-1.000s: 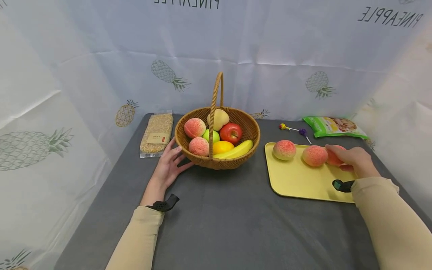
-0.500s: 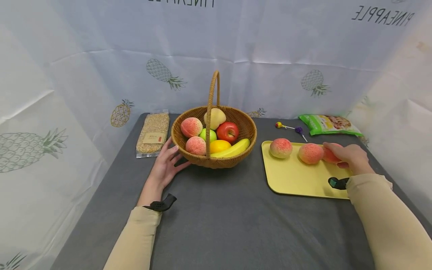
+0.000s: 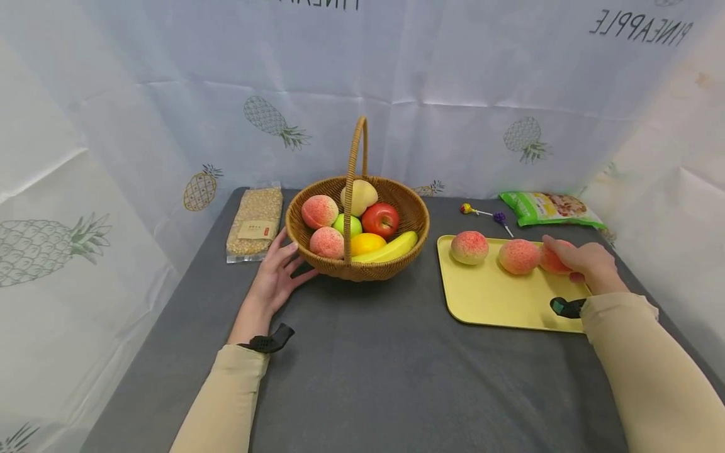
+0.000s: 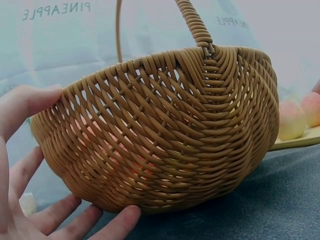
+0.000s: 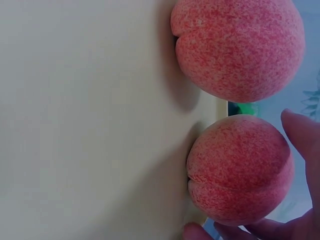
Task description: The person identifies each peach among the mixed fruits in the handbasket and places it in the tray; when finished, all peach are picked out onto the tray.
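In the head view my left hand (image 3: 277,277) is at the left side of a wicker basket (image 3: 374,272) with a tall handle. Its fingers spread out fairly straight under the basket's side, and the thumb (image 4: 37,100) touches the rim in the left wrist view. My right hand (image 3: 589,261) curls round the rightmost peach (image 5: 240,175), fingers below it and thumb close beside it. That peach sits on the yellow tray (image 3: 498,302), partly hidden by the hand in the head view. Beside it stand a second peach (image 3: 519,257) and a third peach (image 3: 469,247).
Inside the basket are two peaches (image 3: 320,211), a pale yellow fruit (image 3: 362,196), a green fruit (image 3: 354,225), a red apple (image 3: 381,219), an orange fruit (image 3: 368,243) and a banana (image 3: 391,249). Behind are a grain pack (image 3: 256,220), two lollipops (image 3: 500,218) and a green bag (image 3: 552,209).
The head view has shifted a little, so everything sits slightly farther left in it. Both hands keep their places, the left at the basket and the right at the rightmost peach.
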Tool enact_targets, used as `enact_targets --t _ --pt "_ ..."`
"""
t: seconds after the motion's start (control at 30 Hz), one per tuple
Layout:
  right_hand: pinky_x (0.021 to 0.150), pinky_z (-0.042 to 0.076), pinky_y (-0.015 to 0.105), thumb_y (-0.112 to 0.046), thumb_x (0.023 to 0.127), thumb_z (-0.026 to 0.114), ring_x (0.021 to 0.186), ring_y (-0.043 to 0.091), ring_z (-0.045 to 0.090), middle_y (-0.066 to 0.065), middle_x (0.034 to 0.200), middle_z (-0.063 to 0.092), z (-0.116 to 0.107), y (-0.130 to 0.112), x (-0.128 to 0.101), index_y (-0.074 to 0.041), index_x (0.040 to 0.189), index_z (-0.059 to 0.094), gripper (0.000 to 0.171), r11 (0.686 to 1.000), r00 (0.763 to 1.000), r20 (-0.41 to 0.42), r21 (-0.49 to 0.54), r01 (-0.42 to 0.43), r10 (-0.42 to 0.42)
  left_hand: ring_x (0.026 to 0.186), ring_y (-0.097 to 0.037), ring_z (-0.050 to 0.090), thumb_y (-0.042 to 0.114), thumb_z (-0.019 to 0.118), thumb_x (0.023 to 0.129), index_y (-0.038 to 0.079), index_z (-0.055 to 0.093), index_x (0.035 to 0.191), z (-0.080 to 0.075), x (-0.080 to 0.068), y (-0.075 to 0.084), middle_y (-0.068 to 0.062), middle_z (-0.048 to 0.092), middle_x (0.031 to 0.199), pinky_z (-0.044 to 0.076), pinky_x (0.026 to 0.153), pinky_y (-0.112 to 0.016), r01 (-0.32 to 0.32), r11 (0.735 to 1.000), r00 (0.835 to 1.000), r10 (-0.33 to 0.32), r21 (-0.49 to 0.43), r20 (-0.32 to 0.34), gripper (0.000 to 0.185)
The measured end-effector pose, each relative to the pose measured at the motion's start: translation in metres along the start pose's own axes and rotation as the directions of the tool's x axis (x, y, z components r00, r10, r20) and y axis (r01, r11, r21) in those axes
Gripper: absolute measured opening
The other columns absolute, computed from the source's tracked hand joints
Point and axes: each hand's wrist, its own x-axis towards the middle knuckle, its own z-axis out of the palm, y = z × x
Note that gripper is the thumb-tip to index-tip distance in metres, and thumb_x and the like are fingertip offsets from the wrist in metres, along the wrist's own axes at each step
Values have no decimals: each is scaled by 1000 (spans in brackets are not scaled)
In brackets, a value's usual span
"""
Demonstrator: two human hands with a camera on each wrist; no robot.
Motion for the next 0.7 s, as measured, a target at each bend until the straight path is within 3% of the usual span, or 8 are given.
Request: enact_targets --t 0.13,0.27,0.37,0.43,0.6,0.7 --pt "63 46 39 -92 82 37 72 31 53 20 84 53 -3 -5 -4 19 115 48 116 998 998 -37 -29 58 -59 143 -29 38 26 54 105 34 17 165 -2 1 2 -8 29 164 38 110 -61 -17 1000 1000 17 1 5 70" --pt "79 52 53 -86 88 32 106 49 51 42 126 43 -5 -14 -7 25 139 36 122 992 988 -89 -27 124 -126 142 -28 39 28 55 105 35 18 164 -7 -1 6 -8 28 164 39 109 -60 -28 1000 1000 28 6 -10 70" --pt "91 48 61 -80 92 33 121 57 42 45 141 32 -6 -17 -12 26 145 27 119 988 981 -120 4 153 -151 141 -27 41 28 54 106 35 18 164 -8 -2 7 -9 28 164 43 107 -58 -21 1000 1000 21 23 -10 69" --pt "85 48 60 -78 92 37 112 55 45 43 126 41 -7 -18 -15 20 136 42 108 984 975 -153 53 171 -161 140 -28 42 28 54 106 34 19 164 -7 -1 7 -11 28 164 45 106 -57 -18 999 1000 18 33 -6 69" --pt "70 41 49 -74 93 44 94 42 43 25 104 41 -11 -22 -27 8 109 44 84 956 945 -235 127 264 -229 138 -28 44 29 54 105 33 19 164 0 3 9 -12 29 163 43 107 -59 -3 998 1000 3 62 -3 69" --pt "77 45 54 -72 94 43 103 45 46 29 117 45 -13 -28 -35 11 123 46 88 946 924 -262 95 311 -278 139 -28 43 32 54 105 33 18 164 2 6 9 -12 29 163 39 109 -62 11 997 1000 -11 82 8 69"
